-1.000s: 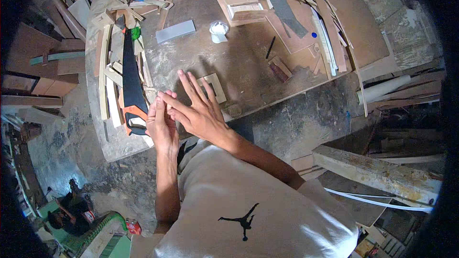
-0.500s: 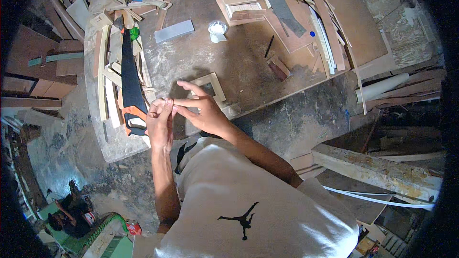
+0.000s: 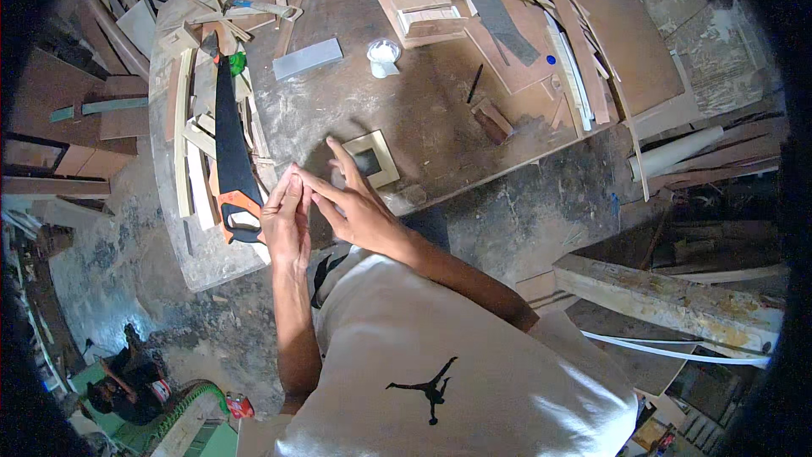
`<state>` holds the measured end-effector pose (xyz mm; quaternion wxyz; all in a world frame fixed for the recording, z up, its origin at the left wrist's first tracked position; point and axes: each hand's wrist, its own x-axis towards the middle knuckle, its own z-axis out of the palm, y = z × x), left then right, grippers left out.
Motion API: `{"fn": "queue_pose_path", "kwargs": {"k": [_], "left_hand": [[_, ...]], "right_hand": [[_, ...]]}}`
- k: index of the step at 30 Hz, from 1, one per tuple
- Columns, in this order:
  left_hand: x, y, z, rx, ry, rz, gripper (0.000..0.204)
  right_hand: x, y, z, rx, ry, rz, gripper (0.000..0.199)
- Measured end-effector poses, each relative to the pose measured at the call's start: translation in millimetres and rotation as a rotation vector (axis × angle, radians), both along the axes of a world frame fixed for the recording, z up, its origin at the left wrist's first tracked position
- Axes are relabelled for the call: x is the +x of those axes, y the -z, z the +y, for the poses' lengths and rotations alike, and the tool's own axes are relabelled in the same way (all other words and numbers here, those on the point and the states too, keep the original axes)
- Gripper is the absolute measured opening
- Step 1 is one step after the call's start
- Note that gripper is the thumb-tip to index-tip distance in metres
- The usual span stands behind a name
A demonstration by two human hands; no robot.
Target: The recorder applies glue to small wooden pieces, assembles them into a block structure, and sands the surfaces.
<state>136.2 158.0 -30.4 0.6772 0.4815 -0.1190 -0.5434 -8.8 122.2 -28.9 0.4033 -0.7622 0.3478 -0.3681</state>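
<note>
While my hands meet empty above the surface (image 3: 406,110), fingers spread:
- Handsaw (image 3: 230,152), just left of my left hand (image 3: 286,224): a careless reach could meet its teeth.
- Small square wooden frame (image 3: 372,158), beyond my right hand (image 3: 359,211): a knock might shift it.

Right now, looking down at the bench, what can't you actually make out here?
- Head view: whether the left hand and right hand pinch anything; fingers overlap and it would be too small.
- The small square wooden frame: its near corner is hidden behind the right hand.
- The white cup: contents too small to tell.
- The handsaw: teeth blurred.
</note>
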Motion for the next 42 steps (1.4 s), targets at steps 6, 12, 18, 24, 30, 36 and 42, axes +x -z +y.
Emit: {"fn": "queue_pose_path", "kwargs": {"k": [6,12,18,24,30,36,42], "left_hand": [[-0.1,1.5,-2.4,-0.025,0.089,0.152,0.030],[-4.3,3.5,-8.7,0.049,0.114,-0.173,0.023],[-43.5,-17.9,-26.0,0.028,-0.003,-0.421,0.031],[-59.5,-22.5,-24.8,0.035,0.199,-0.523,0.046],[-35.6,-49.7,-44.7,-0.150,0.162,-0.157,0.066],[-12.9,-81.8,-40.8,-0.461,-0.119,-0.026,0.070],[26.6,-46.9,-19.4,-0.949,-0.233,-1.180,0.068]], "right_hand": [[-4.8,-6.3,-5.5,-0.226,0.089,0.198,0.067],[-11.2,-17.2,-4.4,-0.274,0.117,0.447,0.073],[-6.4,-10.4,-10.5,-0.236,0.237,0.515,0.079],[-14.1,-8.8,-16.9,-0.231,0.340,0.492,0.068],[-1.6,0.3,24.8,-0.179,0.033,0.109,0.060],[5.8,-26.4,35.4,0.048,-0.185,-0.153,0.057],[-1.3,-41.5,41.7,0.655,-0.589,-0.380,0.063]]}}
